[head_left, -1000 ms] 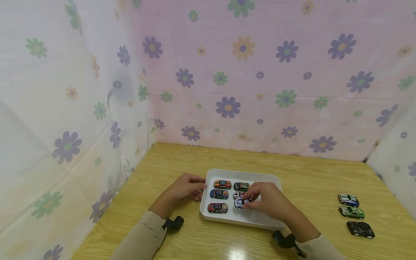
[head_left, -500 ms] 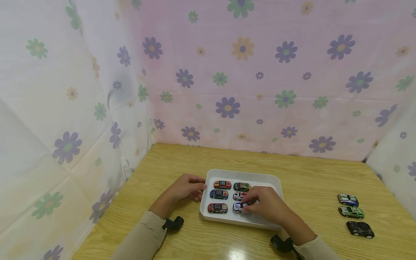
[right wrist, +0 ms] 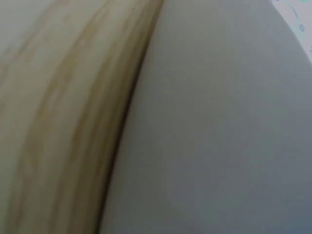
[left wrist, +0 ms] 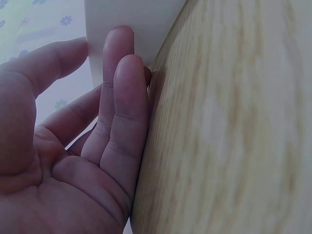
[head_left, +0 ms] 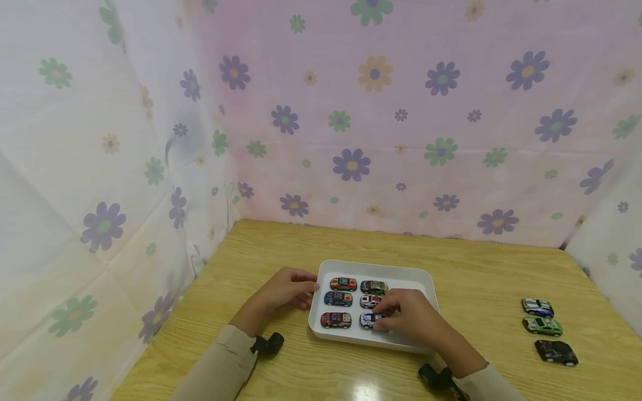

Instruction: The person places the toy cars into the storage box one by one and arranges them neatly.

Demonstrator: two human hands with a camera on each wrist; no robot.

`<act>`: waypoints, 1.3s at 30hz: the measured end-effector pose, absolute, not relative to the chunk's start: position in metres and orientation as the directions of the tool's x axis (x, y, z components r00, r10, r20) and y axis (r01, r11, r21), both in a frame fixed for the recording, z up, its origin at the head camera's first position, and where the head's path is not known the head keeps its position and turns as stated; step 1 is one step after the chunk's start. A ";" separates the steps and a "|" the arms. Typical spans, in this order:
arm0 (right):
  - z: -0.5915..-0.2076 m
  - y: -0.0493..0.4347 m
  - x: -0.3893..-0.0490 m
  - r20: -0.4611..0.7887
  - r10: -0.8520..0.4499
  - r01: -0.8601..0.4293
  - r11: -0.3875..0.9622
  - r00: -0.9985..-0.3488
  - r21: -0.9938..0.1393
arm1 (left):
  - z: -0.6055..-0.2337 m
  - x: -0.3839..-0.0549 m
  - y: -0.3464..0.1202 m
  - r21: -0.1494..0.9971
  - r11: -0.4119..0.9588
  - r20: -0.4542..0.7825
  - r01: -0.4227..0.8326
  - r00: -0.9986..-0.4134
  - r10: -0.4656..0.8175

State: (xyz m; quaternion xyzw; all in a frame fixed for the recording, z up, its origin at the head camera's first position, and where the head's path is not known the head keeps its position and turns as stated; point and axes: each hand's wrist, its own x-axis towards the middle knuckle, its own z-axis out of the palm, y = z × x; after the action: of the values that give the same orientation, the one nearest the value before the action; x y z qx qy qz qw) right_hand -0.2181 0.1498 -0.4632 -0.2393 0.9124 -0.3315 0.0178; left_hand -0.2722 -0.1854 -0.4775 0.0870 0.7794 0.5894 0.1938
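Observation:
A white tray [head_left: 346, 335] lies on the table with several toy cars in two columns. My right hand [head_left: 416, 317] reaches over its right side, thumb and fingers pinching a white-and-blue toy car [head_left: 366, 320] at the bottom of the second column. Just above that car sits a white-and-red toy car [head_left: 368, 301], then a dark green one [head_left: 374, 287]. My left hand [head_left: 286, 289] is at the tray's left end, thumb and fingers extended against the wall; the left wrist view shows its fingers [left wrist: 129, 92] fairly straight. The right wrist view shows only tray wall [right wrist: 204, 122] and tabletop.
The tray's left column holds a red-and-yellow car [head_left: 343, 284], a blue car [head_left: 338, 298] and a dark red car [head_left: 336, 320]. On the wooden table [head_left: 481, 289] at right stand a white-and-green car [head_left: 538, 307], a green car [head_left: 543, 326] and a black car [head_left: 556, 352].
My right hand has lowered the white-and-blue car slightly down and left, into line under the white-and-red one. Over the last half second it barely moves. The left hand stays put.

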 end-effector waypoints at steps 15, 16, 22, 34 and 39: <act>-0.465 0.151 -0.217 0.122 -0.449 -0.414 0.638 -0.885 -0.650 | -0.478 -0.273 -0.186 0.954 0.283 -0.203 -0.099 -0.909 0.364; -0.465 0.151 -0.217 0.116 -0.449 -0.410 0.641 -0.886 -0.649 | -0.478 -0.273 -0.186 0.954 0.283 -0.203 -0.099 -0.909 0.365; -0.464 0.151 -0.216 0.106 -0.442 -0.397 0.643 -0.891 -0.655 | -0.478 -0.273 -0.186 0.952 0.289 -0.207 -0.100 -0.907 0.366; -0.449 0.167 -0.215 0.177 -0.468 -0.473 0.649 -0.866 -0.596 | -0.478 -0.274 -0.184 0.941 0.320 -0.226 -0.111 -0.909 0.349; -0.437 0.183 -0.215 0.215 -0.453 -0.485 0.645 -0.865 -0.590 | -0.477 -0.273 -0.185 0.943 0.310 -0.226 -0.118 -0.913 0.339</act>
State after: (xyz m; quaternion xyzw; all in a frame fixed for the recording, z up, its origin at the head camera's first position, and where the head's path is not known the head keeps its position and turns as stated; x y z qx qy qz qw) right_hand -0.2148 0.1830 -0.4369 -0.2588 0.9066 -0.3325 -0.0239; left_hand -0.2729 -0.1851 -0.4772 0.0705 0.7854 0.5829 0.1961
